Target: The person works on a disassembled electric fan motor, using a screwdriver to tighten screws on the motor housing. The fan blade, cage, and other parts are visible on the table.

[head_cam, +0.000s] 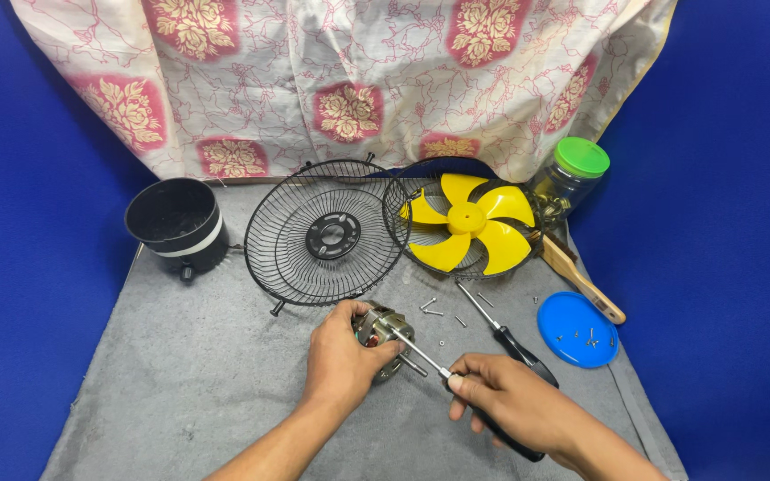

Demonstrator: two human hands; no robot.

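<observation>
Left hand (342, 354): fingers curled around the motor (383, 331), gripping it from the left and holding it on the mat.
Right hand (511, 403): closed on the dark handle of a screwdriver (438, 367), thumb and forefinger pinching near the shaft.
Screwdriver: its shaft slants up and left, the tip touching the motor's top.
Motor: small, metal, with copper windings, near the middle of the mat, a short shaft sticking out toward the right hand.
Mat (207, 374): grey felt, covering the table.
Second screwdriver (503, 330): lies loose just beyond the right hand, black handle, tip pointing up and left.
Screws (434, 308): a few scattered between the motor and the guards.
Blue lid (576, 328): right of the screwdrivers, upturned, small screws in it.
Brush (579, 278): wooden handle, beyond the lid.
Guard (324, 233): black wire, behind the motor, tilted.
Second guard (407, 209): to its right, cradling a yellow blade (467, 223).
Black housing (176, 223): round, open-topped, far left.
Jar (570, 183): clear, green lid, far right.
Cloth (340, 80): floral, hung at the back.
</observation>
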